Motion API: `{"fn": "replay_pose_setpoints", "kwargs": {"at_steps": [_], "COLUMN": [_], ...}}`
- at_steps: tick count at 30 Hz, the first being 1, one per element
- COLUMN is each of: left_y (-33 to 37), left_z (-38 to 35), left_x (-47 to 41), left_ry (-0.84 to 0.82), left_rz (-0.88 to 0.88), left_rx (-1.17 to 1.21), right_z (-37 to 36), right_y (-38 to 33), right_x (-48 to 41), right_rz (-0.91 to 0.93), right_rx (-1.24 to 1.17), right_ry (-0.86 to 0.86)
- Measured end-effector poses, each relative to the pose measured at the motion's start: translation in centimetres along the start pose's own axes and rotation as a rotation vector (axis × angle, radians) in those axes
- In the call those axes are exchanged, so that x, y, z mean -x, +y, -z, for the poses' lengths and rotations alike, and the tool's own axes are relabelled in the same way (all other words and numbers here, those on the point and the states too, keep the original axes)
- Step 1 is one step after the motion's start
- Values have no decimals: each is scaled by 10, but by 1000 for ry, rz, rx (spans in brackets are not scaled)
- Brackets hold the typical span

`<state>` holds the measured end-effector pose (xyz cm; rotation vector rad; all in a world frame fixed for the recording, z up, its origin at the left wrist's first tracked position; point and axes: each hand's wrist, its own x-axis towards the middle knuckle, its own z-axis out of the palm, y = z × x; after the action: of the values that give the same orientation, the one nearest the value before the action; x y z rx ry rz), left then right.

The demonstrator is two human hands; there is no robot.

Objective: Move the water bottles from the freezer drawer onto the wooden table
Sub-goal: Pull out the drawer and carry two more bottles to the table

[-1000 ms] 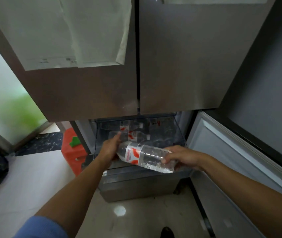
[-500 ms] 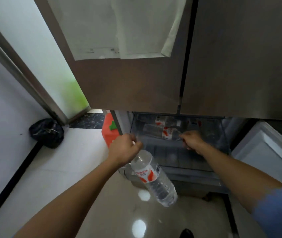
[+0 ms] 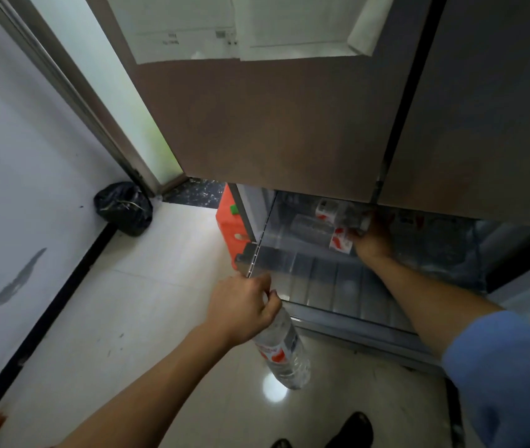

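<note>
My left hand (image 3: 244,310) grips a clear water bottle (image 3: 284,352) with a red and white label by its neck; the bottle hangs down over the floor in front of the open freezer drawer (image 3: 318,282). My right hand (image 3: 372,239) reaches into the drawer and closes round the end of a second bottle (image 3: 320,232) that lies on its side. Another bottle (image 3: 330,210) lies just behind it, partly hidden by the fridge door edge. The wooden table is out of view.
The brown upper fridge doors (image 3: 273,124) overhang the drawer. An orange plastic stool (image 3: 233,227) stands left of the fridge, a black bag (image 3: 124,212) in the corner by the white wall. My black shoes (image 3: 349,430) stand on the pale tiled floor.
My left hand has lowered its bottle from level at the drawer front to hanging by the neck. My right hand let go of that bottle, reached deeper and took hold of a second one.
</note>
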<state>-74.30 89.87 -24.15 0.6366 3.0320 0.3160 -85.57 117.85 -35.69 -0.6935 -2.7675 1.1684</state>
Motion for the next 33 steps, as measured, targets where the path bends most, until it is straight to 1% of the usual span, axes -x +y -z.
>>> {"fn": "replay_pose_setpoints", "kwargs": {"at_steps": [5, 10, 16, 19, 23, 28, 30, 33], "left_y": [-2, -5, -14, -18, -20, -24, -29, -36], "left_z": [0, 4, 24, 39, 58, 85, 95, 108], "left_x": [3, 11, 18, 25, 37, 57, 72, 102], "left_ry": [-22, -4, 85, 135, 189, 253, 305, 384], "left_rz": [-22, -49, -133, -169, -180, -158, -153, -108], "left_rx": [-34, -74, -74, -57, -39, -107, -131, -202], "right_z": [-3, 10, 48, 65, 99, 129, 137, 139], "right_y": [-4, -18, -39, -57, -80, -120, -134, -148], "right_x": [39, 86, 134, 156, 182, 218, 231, 248], "right_rz": [85, 217, 434, 488, 529, 736, 822, 894], "right_rx": [-20, 112, 406, 519, 543, 556, 547, 500], "right_ry": [-92, -50, 113, 167, 308, 488, 516, 483]}}
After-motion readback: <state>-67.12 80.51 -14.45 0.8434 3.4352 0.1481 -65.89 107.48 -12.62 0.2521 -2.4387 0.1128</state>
